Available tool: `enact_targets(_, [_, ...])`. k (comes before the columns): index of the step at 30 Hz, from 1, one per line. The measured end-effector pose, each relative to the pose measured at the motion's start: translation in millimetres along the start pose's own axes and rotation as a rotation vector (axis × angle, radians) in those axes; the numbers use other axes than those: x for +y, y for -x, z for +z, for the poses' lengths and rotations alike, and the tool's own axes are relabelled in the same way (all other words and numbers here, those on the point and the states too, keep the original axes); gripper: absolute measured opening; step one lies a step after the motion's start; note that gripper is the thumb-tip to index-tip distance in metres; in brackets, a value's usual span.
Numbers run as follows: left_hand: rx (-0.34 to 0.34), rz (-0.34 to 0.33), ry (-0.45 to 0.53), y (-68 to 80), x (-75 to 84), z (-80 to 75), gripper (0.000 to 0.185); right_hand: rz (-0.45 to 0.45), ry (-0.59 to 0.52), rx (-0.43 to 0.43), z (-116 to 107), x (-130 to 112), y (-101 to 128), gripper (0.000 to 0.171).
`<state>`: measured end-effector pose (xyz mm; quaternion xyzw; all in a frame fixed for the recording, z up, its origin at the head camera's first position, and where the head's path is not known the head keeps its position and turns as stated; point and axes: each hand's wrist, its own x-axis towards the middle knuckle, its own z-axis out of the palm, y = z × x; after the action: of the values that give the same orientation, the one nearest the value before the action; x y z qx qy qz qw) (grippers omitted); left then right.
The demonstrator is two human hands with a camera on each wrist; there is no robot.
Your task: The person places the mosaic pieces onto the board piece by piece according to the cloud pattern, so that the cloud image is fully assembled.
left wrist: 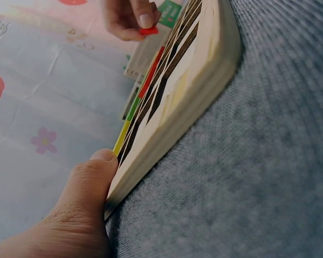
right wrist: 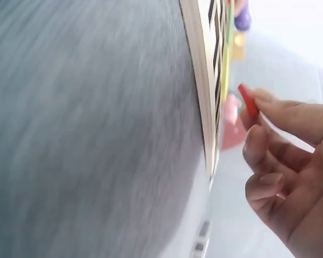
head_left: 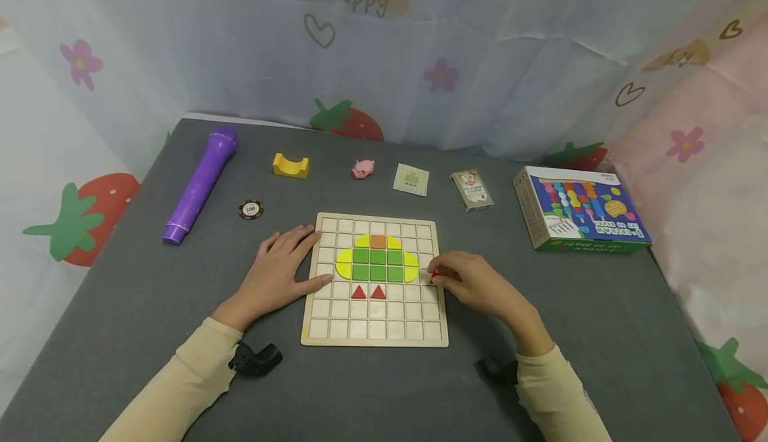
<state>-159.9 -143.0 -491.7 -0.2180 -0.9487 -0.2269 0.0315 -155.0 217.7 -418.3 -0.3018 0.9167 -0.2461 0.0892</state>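
Note:
A square wooden grid board (head_left: 348, 329) lies on the table in the head view. Green squares (head_left: 378, 273), yellow rounded pieces (head_left: 345, 264) and an orange square (head_left: 378, 242) sit in its cells. Below the green rows are two red triangles (head_left: 359, 293). My left hand (head_left: 273, 275) rests at the board's left side, fingers spread, its thumb (left wrist: 89, 183) over the edge. Between thumb and fingertips my right hand (head_left: 474, 282) pinches a small red piece (right wrist: 248, 100), raised above the board's right edge; its outline is partly hidden by the fingers.
Behind the board are a purple microphone-shaped object (head_left: 201, 185), a poker chip (head_left: 251, 209), a yellow notched block (head_left: 291, 166), a pink pig figure (head_left: 363, 169), a pattern card (head_left: 411, 180) and a playing-card box (head_left: 471, 190). A colourful box (head_left: 585, 210) stands at the right.

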Motion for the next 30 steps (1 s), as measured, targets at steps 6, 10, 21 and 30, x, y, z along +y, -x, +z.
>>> enact_targets(6, [0.002,-0.005,-0.009,-0.4,-0.9,0.9,0.085,-0.065,-0.034,-0.089,7.8,-17.0,-19.7,0.014])
enact_targets(10, [0.005,-0.004,-0.012,-1.1,-1.1,0.7,0.085,-0.082,-0.051,-0.133,14.3,-25.5,-29.1,0.011])
enact_targets(21, [0.006,0.005,-0.012,-2.2,-1.5,1.1,0.083,-0.078,-0.019,-0.197,24.4,-35.0,-34.6,0.007])
enact_targets(30, [0.009,0.006,-0.003,-1.6,-0.3,1.2,0.084,-0.102,0.011,-0.177,27.4,-33.0,-32.9,0.012])
